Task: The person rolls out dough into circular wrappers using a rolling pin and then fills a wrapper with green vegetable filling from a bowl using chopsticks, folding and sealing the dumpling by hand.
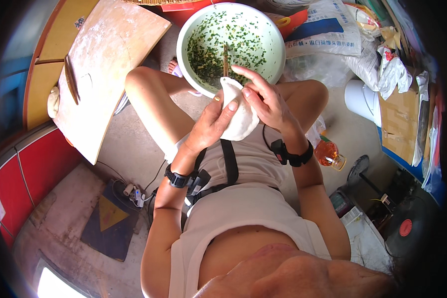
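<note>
A folded half-moon dough pocket [238,119] is held up over my lap, its curved edge turned towards the right. My left hand [208,124] grips it from the left, thumb on top. On the other side, my right hand [270,102] has its thumb against the upper edge, with the index finger stretched out above; its other fingers are partly hidden. Just beyond, a pale green basin [279,48] holds chopped green filling [205,61] with yellowish bits. Wooden chopsticks [225,59] stand in the filling, their lower part hidden behind the dough.
At left lies a floured wooden board [111,41] with a rolling pin [70,80]; a dough lump [53,102] is by its edge. An oil bottle [327,152] lies on the floor at right. Printed sacks [324,29] and a cardboard box [398,119] stand beyond. A power strip [137,195] is at lower left.
</note>
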A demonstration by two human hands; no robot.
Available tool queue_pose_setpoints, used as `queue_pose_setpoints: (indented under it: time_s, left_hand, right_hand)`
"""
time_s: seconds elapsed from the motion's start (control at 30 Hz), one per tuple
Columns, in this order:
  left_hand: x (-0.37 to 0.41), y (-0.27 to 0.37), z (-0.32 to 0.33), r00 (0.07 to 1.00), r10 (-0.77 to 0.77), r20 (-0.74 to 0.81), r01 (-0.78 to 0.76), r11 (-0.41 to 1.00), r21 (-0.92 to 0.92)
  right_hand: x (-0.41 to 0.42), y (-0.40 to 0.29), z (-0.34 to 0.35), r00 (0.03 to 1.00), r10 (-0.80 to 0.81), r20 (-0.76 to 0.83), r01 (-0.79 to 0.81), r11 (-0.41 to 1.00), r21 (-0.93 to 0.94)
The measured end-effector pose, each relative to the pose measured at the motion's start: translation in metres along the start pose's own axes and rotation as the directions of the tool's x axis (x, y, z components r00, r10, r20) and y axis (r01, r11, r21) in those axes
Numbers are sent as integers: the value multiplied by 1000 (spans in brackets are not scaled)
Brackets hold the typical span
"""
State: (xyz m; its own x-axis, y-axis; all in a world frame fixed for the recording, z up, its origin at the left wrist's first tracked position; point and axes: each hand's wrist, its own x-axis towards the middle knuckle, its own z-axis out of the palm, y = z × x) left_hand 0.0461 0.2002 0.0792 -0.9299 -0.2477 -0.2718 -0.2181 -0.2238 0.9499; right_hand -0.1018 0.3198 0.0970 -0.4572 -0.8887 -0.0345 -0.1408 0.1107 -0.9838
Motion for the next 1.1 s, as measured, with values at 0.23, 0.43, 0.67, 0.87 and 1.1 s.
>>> queue_pose_setpoints:
  time_s: [0.23,0.43,0.67,0.87,1.1]
  left_hand:
    - [-1,0,0,1000,-1,-16,2,999,48]
    - [0,-3,-1,999,16,-32,-11,991,137]
    - [-2,-1,-2,999,17,-37,-11,988,155]
    - [-1,6,1,1000,-7,-5,8,985,173]
    - [-2,2,-1,1000,-23,-6,24,988,153]
  right_hand:
    - [-3,4,-8,1000,23,12,-23,1000,-6]
    - [5,-7,-5,999,-35,31,38,994,-102]
    - [3,2,-6,1000,-17,22,17,1000,-22]
    - [12,2,-12,995,-14,95,21,998,-66]
    - [7,1,-9,995,90,35,-94,986,138]
